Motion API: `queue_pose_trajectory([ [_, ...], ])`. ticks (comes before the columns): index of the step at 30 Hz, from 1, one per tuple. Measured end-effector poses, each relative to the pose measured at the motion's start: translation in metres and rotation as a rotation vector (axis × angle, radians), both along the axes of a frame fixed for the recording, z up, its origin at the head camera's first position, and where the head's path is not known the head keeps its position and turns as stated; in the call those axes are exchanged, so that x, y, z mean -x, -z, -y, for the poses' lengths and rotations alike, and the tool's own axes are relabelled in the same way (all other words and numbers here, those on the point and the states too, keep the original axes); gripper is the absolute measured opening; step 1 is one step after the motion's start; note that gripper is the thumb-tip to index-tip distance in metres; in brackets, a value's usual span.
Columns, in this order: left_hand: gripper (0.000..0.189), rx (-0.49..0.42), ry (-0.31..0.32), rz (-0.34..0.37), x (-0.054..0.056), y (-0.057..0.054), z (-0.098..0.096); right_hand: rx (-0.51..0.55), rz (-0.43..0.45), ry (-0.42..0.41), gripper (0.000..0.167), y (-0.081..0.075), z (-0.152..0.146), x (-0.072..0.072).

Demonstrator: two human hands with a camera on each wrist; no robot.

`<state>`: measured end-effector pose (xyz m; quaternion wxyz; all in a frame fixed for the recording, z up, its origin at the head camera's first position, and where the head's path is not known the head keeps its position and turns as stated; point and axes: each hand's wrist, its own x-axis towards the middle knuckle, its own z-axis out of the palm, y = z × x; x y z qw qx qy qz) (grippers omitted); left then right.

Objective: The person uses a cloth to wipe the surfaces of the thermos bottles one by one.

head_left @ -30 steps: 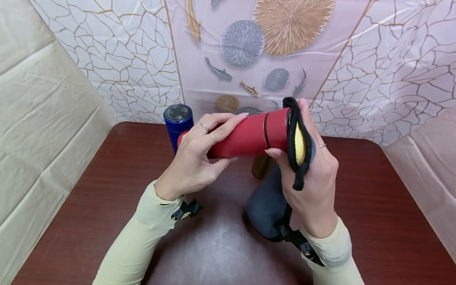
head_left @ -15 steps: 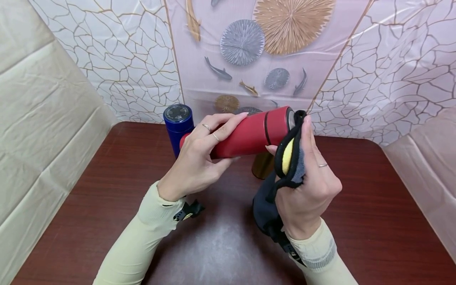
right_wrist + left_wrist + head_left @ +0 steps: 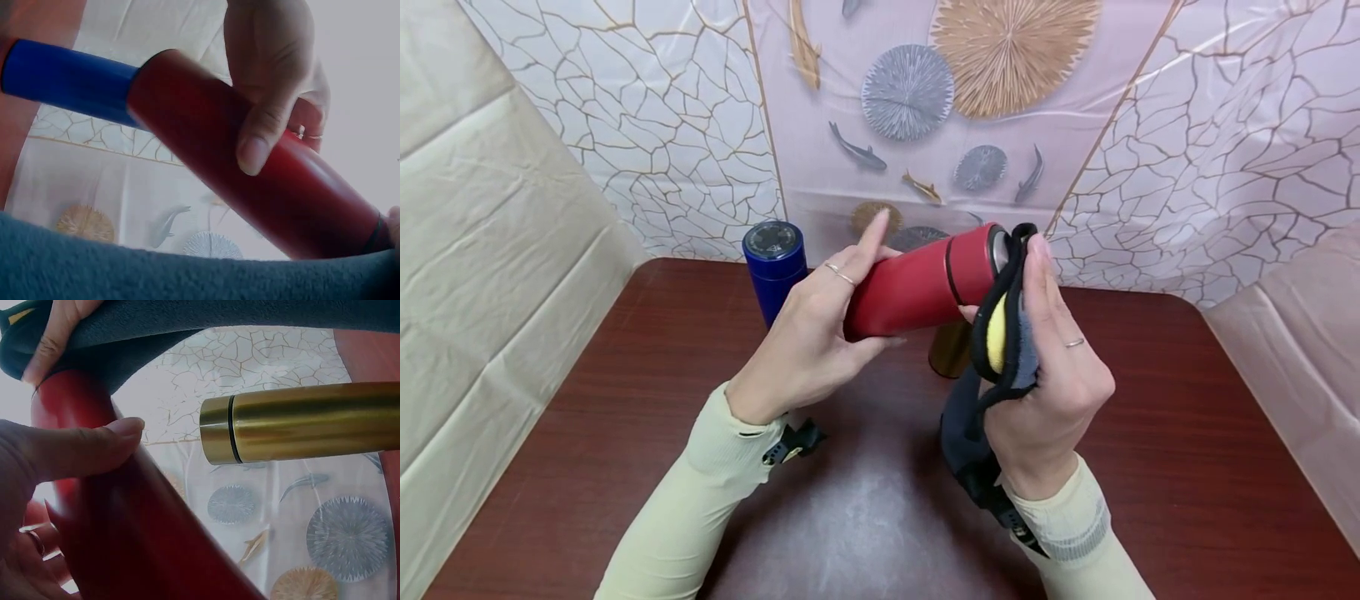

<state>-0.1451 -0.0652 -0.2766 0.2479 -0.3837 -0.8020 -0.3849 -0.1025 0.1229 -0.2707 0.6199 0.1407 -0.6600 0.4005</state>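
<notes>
In the head view a red metal bottle [image 3: 910, 287] is held above the table, tilted with its capped end raised to the right. My left hand [image 3: 808, 333] grips its lower part, thumb underneath and one finger raised off the side. With bent fingers my right hand [image 3: 1056, 379] holds a grey cloth [image 3: 1027, 354], trimmed in black and yellow inside, against the cap's end. The cloth's edge overlaps the shiny cap top; the rest hangs below the hand. In the right wrist view the left thumb lies along the red bottle [image 3: 206, 144], and cloth [image 3: 156, 275] fills the bottom.
A blue bottle [image 3: 772, 279] stands at the back left of the dark red table [image 3: 625, 400], partly behind the left hand. Behind the red bottle is a gold bottle [image 3: 950, 350], seen more fully in the left wrist view [image 3: 312, 422]. A patterned sheet [image 3: 685, 133] hangs behind the table.
The right hand has turned and shifted slightly left, bringing the cloth partly off the cap's end, whose shiny top now shows. One left finger has lifted off the bottle, which tilts a little more.
</notes>
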Motion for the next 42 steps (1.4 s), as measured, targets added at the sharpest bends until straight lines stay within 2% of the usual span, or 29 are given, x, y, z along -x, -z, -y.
queue_pose_trajectory([
  [3, 0.109, -0.045, 0.015, 0.02, 0.001, -0.001, 0.0, 0.064, 0.024, -0.069, 0.039, -0.004, -0.003, 0.0],
  [5, 0.104, -0.115, 0.028, 0.045, 0.002, -0.003, 0.0, 0.122, 0.056, -0.114, 0.036, -0.006, -0.006, 0.0],
  [9, 0.085, -0.33, 0.095, 0.168, 0.001, -0.005, -0.001, 0.202, 0.201, -0.143, 0.025, -0.001, -0.015, -0.002],
  [12, 0.078, -0.495, 0.177, 0.224, -0.002, -0.005, 0.0, 0.204, 0.328, -0.138, 0.029, 0.005, -0.02, -0.003],
  [14, 0.074, -0.603, 0.233, 0.237, -0.002, -0.005, 0.0, 0.185, 0.357, -0.171, 0.033, 0.007, -0.019, -0.003],
  [15, 0.072, -0.66, 0.263, 0.245, -0.002, -0.005, 0.0, 0.158, 0.354, -0.198, 0.03, 0.008, -0.018, -0.003],
  [18, 0.07, -0.836, 0.332, 0.303, -0.002, -0.006, -0.001, 0.034, 0.306, -0.316, 0.029, 0.009, -0.011, -0.003],
  [21, 0.075, -0.993, 0.332, 0.382, -0.005, -0.005, -0.003, -0.098, 0.296, -0.402, 0.052, 0.009, -0.003, -0.005],
  [23, 0.078, -1.052, 0.299, 0.429, -0.008, -0.004, -0.004, -0.121, 0.313, -0.432, 0.065, 0.008, 0.001, -0.006],
  [25, 0.08, -1.068, 0.265, 0.459, -0.011, -0.003, -0.006, -0.104, 0.328, -0.463, 0.073, 0.008, 0.003, -0.008],
  [28, 0.08, -1.074, 0.274, 0.482, -0.014, -0.004, -0.009, -0.063, 0.354, -0.498, 0.079, 0.007, 0.005, -0.009],
  [30, 0.078, -1.083, 0.294, 0.481, -0.015, -0.004, -0.011, -0.066, 0.362, -0.483, 0.082, 0.009, 0.005, -0.009],
  [33, 0.074, -1.175, 0.353, 0.494, -0.015, -0.005, -0.013, -0.088, 0.315, -0.404, 0.08, 0.012, 0.008, -0.01],
  [37, 0.07, -1.312, 0.43, 0.514, -0.014, -0.007, -0.014, -0.073, 0.172, -0.298, 0.066, 0.018, 0.021, -0.015],
  [42, 0.072, -1.307, 0.508, 0.529, -0.012, -0.01, -0.016, -0.03, -0.023, -0.239, 0.054, 0.026, 0.031, -0.015],
])
